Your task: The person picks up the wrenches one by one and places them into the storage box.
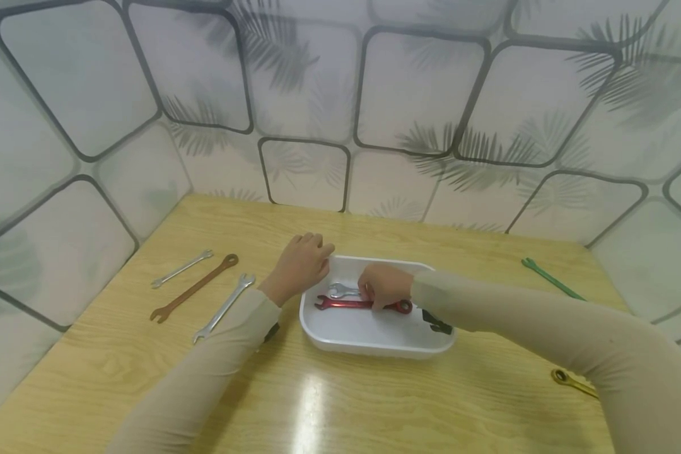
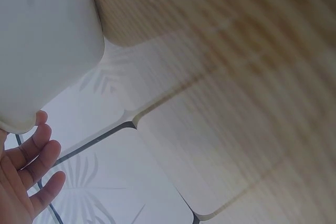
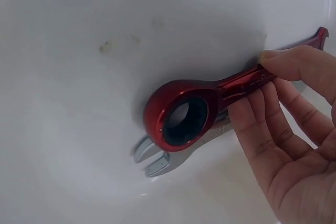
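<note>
My right hand [image 1: 384,285] pinches a red combination wrench [image 1: 340,304] between thumb and fingers, inside a white plastic tray [image 1: 369,335]. In the right wrist view, the ring end of the red wrench [image 3: 157,111] points toward the camera. Under it lies a silver wrench [image 3: 181,158] on the tray floor, its open end showing and its middle covered by the fingers. My left hand [image 1: 302,268] grips the tray's far left corner. Its curled fingers [image 2: 44,158] show outside the rim in the left wrist view; the thumb is hidden.
Left of the tray lie a small silver wrench [image 1: 183,268], a brown wrench [image 1: 195,289] and a larger silver wrench [image 1: 224,309]. On the right are a green wrench [image 1: 553,279] and a gold wrench [image 1: 574,382], partly behind the right sleeve. Patterned walls [image 1: 306,170] stand around the wooden table [image 1: 119,366].
</note>
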The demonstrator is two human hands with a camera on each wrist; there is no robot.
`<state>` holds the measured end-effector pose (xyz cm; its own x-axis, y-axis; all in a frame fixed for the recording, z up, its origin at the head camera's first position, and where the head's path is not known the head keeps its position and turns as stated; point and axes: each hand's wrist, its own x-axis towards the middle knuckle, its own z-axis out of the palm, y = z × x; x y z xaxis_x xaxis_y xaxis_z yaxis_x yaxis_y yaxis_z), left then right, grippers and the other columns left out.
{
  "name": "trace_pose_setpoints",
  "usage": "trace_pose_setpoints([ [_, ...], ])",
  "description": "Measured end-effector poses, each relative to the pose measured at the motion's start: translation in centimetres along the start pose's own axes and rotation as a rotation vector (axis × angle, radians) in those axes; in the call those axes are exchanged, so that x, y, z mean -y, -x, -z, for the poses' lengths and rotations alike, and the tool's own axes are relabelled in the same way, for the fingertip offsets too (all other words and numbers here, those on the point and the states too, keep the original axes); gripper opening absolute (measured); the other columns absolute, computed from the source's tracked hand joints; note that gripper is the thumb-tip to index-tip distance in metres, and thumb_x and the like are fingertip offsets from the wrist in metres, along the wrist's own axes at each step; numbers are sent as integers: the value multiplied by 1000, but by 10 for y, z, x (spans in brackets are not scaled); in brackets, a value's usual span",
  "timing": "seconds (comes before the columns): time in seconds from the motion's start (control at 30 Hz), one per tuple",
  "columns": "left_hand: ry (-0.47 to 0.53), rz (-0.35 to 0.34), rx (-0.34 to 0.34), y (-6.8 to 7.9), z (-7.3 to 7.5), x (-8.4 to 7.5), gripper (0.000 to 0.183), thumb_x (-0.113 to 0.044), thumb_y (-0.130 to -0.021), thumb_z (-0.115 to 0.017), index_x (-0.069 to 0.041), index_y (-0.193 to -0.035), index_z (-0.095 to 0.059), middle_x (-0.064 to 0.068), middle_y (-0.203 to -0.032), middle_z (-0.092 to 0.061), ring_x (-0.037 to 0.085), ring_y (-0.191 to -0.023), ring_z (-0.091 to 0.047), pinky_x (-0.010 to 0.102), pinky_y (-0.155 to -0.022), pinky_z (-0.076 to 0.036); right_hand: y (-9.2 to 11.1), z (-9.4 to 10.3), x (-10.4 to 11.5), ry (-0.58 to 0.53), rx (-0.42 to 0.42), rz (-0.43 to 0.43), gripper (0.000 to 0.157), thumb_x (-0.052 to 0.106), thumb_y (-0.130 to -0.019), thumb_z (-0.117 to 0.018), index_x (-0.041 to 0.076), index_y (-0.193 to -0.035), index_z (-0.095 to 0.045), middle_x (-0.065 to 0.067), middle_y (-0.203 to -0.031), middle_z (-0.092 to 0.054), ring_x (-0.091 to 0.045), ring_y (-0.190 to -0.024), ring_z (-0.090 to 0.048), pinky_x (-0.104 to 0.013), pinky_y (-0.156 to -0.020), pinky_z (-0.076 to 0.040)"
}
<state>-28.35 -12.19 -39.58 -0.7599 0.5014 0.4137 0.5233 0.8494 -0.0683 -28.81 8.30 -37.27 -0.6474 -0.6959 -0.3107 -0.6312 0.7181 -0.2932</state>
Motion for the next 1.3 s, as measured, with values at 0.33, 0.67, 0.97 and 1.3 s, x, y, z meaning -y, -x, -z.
trace_pose_setpoints([
  [0.33,20,11,23,0,2,-1,19,-18,-84,-58,-12,-101,-64,8,-89,-60,23,-84,-57,40,-82,-50,0,-4,0,38,-8,1,17,-4,-60,-73,6,-69,-63,3,-63,-57,-9,-60,-49,-18,-58,-40],
  [0.67,14,13,16,0,2,-2,17,-18,-83,-59,-11,-99,-63,9,-87,-60,23,-82,-57,40,-81,-50,1,-5,-1,15,-7,1,17,-4,-61,-73,6,-70,-63,1,-66,-58,-10,-62,-50,-19,-60,-41],
  [0.97,6,17,35,-1,4,-4,17,-18,-84,-59,-12,-99,-64,8,-88,-60,23,-82,-57,39,-80,-51,8,-1,-4,-83,23,-57,15,1,-68,-76,7,-78,-66,-1,-73,-63,-12,-68,-55,-24,-68,-48],
  [1.3,1,14,35,-1,4,-4,17,-18,-84,-60,-12,-99,-64,8,-87,-60,22,-81,-56,37,-77,-50,24,16,-12,-94,33,-71,17,6,-71,-76,6,-86,-67,-3,-81,-66,-12,-73,-59,-22,-66,-50],
])
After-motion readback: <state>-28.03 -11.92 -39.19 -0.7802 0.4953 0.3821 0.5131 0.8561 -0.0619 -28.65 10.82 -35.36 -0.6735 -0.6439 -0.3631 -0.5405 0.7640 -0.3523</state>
